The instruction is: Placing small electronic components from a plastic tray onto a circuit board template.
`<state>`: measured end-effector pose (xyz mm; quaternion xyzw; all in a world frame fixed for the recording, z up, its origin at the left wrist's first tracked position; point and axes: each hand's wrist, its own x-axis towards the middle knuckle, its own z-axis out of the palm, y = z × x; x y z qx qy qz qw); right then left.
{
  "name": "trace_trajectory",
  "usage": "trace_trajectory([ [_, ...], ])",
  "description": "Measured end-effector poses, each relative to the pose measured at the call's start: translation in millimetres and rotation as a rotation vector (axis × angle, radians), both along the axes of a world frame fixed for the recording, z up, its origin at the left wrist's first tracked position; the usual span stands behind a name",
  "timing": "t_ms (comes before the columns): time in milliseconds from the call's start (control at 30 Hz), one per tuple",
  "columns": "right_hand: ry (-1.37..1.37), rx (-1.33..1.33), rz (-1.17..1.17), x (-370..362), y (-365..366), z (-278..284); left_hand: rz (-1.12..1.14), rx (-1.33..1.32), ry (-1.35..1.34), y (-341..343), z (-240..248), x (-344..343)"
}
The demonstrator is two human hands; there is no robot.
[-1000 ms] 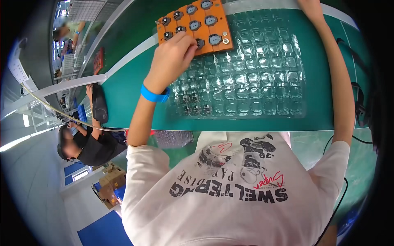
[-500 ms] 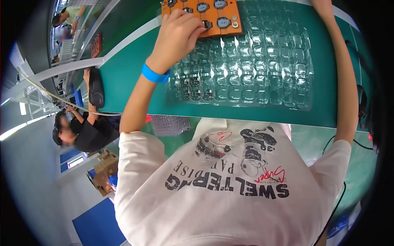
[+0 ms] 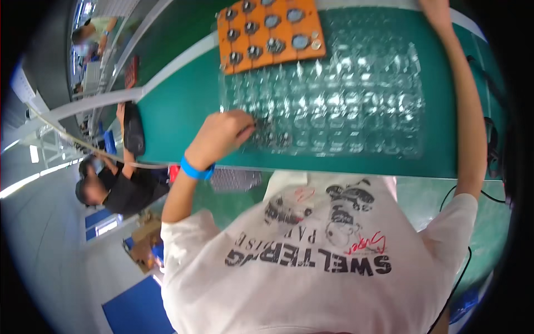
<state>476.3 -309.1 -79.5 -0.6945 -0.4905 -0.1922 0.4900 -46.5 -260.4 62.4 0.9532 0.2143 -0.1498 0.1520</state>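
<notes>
My left hand point(image 3: 219, 135), with a blue band point(image 3: 196, 168) at its wrist, is closed in a pinch over the near left cells of a clear plastic tray point(image 3: 356, 106). Whatever sits between its fingertips is too small and blurred to name. Small dark electronic parts point(image 3: 284, 139) lie in the cells beside those fingers. Beyond the tray's far left part is an orange fixture plate point(image 3: 285, 34) with rows of round pockets; several hold dark metallic pieces. My right hand point(image 3: 436, 14) reaches to the top edge of the view, where its fingers are cut off.
A green mat covers the bench point(image 3: 172, 122). At its left edge lies a black case point(image 3: 133, 128), near a seated person in black point(image 3: 130, 189). Under the bench edge are stacked clear trays point(image 3: 236, 179). Black cables point(image 3: 489, 139) run along the right side.
My left hand has come away from the orange plate, down and toward me, to the tray's near left cells. The plate now shows fully uncovered. My right arm has hardly moved.
</notes>
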Motion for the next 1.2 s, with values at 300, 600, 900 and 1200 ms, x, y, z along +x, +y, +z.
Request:
trace_trajectory([
  [300,-0.03,-0.062,0.065,18,7,-36,0.074,0.082,-0.401,35,25,55],
  [600,-0.045,-0.178,0.112,-61,5,34,-0.043,0.307,-0.684,85,-8,93],
  [900,-0.097,-0.219,0.124,-66,1,41,-0.046,0.229,-0.629,98,-20,104],
  [1200,-0.095,-0.246,0.102,-52,17,20,-0.074,0.285,-0.635,93,-14,108],
])
